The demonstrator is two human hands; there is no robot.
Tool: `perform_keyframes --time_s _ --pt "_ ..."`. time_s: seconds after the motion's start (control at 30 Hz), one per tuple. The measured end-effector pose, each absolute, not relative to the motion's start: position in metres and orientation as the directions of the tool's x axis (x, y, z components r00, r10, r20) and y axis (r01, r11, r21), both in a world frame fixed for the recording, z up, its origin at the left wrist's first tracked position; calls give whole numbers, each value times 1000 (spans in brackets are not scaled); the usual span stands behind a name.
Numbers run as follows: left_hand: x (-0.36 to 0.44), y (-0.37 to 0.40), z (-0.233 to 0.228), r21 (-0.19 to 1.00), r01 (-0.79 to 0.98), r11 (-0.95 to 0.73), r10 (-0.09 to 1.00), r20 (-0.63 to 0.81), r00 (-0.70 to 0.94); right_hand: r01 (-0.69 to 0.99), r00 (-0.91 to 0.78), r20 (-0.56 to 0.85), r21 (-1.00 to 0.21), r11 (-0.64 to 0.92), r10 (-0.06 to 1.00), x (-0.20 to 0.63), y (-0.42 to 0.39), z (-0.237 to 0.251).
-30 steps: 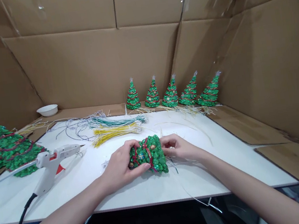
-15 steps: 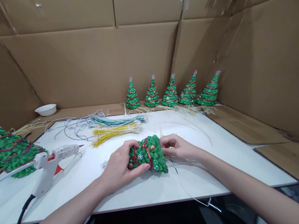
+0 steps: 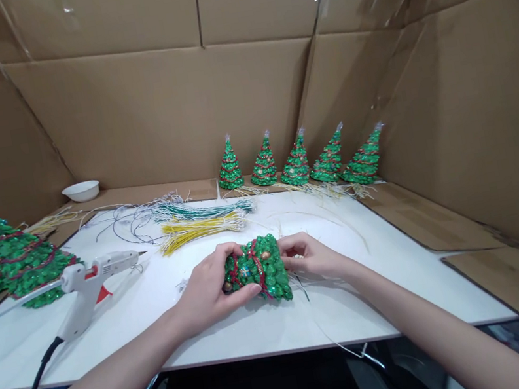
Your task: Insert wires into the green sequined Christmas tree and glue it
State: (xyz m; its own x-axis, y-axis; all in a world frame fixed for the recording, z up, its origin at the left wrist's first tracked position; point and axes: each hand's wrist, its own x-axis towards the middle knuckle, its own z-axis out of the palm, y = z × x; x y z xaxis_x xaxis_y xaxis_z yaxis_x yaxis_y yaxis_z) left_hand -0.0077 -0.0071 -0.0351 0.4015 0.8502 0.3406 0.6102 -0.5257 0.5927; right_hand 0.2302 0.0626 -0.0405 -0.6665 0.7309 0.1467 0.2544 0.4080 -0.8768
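Note:
A small green glittery Christmas tree with red garland and gold balls lies on its side above the white table. Wrapped around its upper part is my left hand, thumb across the front. At the tree's base, on the right, my right hand has its fingers pinched together; what they hold is hidden, though thin wires come out just below them. Behind the hands lie a bundle of yellow wires and a bundle of green wires, both with white ends.
A white hot glue gun stands at left, its black cord running off the front edge. Behind it are larger green trees. Several finished-looking small trees line the cardboard wall. A white bowl sits at back left.
Both hands keep the same hold on the tree. The whole view has shifted very slightly; nothing else has visibly moved.

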Motion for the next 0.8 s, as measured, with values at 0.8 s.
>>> perform_keyframes --time_s 0.8 --pt "-8 -7 -35 593 612 -523 852 338 400 247 -667 157 -876 414 729 231 62 -41"
